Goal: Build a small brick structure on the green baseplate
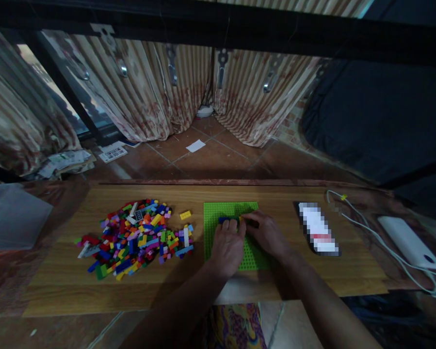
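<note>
A green studded baseplate (218,213) lies flat on the wooden table (276,194). Both my hands rest on it, side by side. My left hand (228,246) has its fingertips at a dark blue brick (228,219) on the plate's far half. My right hand (265,233) pinches a small piece, with a bit of yellow showing, just right of that blue brick; I cannot make out its shape. A heap of loose coloured bricks (137,237) lies to the left of the plate. A single yellow brick (185,214) sits between the heap and the plate.
A blurred flat object (317,228) lies right of the plate. Farther right are a white power bank (409,241) and a white cable (363,225). A plastic bag (10,215) lies at the far left. Tiled floor and curtains lie beyond the table.
</note>
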